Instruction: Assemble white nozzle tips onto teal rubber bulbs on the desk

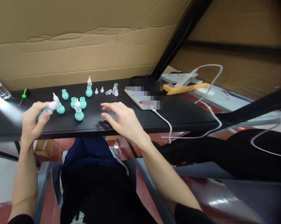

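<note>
My left hand (35,119) is closed around a teal squeeze bulb with a whitish nozzle, a nasal aspirator (52,106), raised over the left of the black table. My right hand (118,116) hovers over the table with thumb and fingers apart, holding nothing. Between the hands stand nasal aspirators with white tips: one at the front (79,114), one leaning at the left (60,107) and one at the back (89,90). Bare teal bulbs (65,94) stand among them. Small white tips (102,90) and clear plastic connectors (109,92) lie at the back.
A green-handled screwdriver (25,94) and a water bottle (0,88) lie at the left of the black table (177,115). To the right are a phone (140,98) on a white cable (165,119) and a yellow tool (187,88). Cardboard (84,40) walls the back.
</note>
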The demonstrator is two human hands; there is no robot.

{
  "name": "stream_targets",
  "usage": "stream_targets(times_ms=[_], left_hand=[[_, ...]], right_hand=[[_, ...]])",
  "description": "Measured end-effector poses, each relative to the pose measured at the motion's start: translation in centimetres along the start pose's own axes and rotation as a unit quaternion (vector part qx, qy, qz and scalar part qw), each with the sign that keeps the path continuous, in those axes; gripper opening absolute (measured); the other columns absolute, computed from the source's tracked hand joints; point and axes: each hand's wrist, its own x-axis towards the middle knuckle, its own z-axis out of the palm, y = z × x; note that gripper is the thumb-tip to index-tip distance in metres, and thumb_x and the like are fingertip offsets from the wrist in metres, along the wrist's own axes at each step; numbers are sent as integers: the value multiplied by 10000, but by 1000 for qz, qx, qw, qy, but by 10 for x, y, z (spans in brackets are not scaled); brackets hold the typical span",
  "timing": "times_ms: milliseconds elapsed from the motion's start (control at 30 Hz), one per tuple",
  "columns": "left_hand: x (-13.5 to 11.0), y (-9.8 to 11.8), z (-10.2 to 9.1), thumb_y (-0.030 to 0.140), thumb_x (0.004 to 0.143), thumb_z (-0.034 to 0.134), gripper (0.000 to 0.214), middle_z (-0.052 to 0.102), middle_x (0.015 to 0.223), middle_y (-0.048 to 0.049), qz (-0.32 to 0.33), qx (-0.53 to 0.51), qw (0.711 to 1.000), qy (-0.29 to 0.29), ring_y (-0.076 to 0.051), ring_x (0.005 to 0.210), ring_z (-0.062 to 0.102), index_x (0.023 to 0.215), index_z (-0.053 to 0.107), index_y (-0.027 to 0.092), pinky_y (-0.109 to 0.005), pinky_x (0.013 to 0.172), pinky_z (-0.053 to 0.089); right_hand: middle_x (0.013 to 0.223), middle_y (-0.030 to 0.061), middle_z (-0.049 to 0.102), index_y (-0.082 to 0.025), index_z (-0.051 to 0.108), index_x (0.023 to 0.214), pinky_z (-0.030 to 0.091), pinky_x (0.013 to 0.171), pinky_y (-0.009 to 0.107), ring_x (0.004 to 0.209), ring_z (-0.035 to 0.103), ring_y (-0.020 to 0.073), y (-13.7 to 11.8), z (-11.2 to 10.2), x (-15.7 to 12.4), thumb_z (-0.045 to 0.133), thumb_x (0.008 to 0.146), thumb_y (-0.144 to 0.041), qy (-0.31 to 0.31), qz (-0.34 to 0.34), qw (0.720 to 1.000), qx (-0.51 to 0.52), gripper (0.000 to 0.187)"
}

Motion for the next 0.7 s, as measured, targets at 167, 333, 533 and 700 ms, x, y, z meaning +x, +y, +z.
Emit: stream_targets(times_ms=[167, 333, 533, 700], left_hand=[[3, -48, -4, 631, 1084, 787, 439, 866, 1188, -56, -244, -80, 963, 82, -226, 1091, 831, 1262, 663, 249, -410, 1034, 683], [-2, -75, 2, 545, 904, 921, 498, 873, 1144, -83, -354, -135, 925, 6, -285, 1177, 854, 1119, 569, 266, -514, 1134, 713], [-1, -60, 7, 553, 846, 911, 512, 876, 1286, -150, -376, -142, 916, -5, -323, 1328, 855, 1132, 607, 257, -541, 1302, 649], [2, -54, 3, 496, 824, 905, 525, 862, 1345, -161, -370, -133, 919, -15, -339, 1390, 835, 1210, 662, 235, -571, 1349, 631]], right_hand=[[1246, 117, 922, -288, 900, 1274, 682, 1077, 563, 1165, 841, 373, 24, -8, 2, 757, 1111, -368, 36, 26, 997, -61, 231], [1217, 117, 926, -295, 915, 1173, 676, 1078, 573, 1139, 847, 382, 41, -25, 7, 737, 1111, -389, 21, 54, 992, -115, 211], [1213, 167, 927, -251, 947, 1135, 637, 1106, 585, 1146, 847, 426, 76, -49, 69, 749, 1113, -409, -24, 52, 965, -256, 254], [1105, 159, 929, -252, 972, 1117, 649, 966, 502, 1105, 846, 401, 121, -45, 142, 839, 1075, -337, -132, 74, 933, -326, 163]])
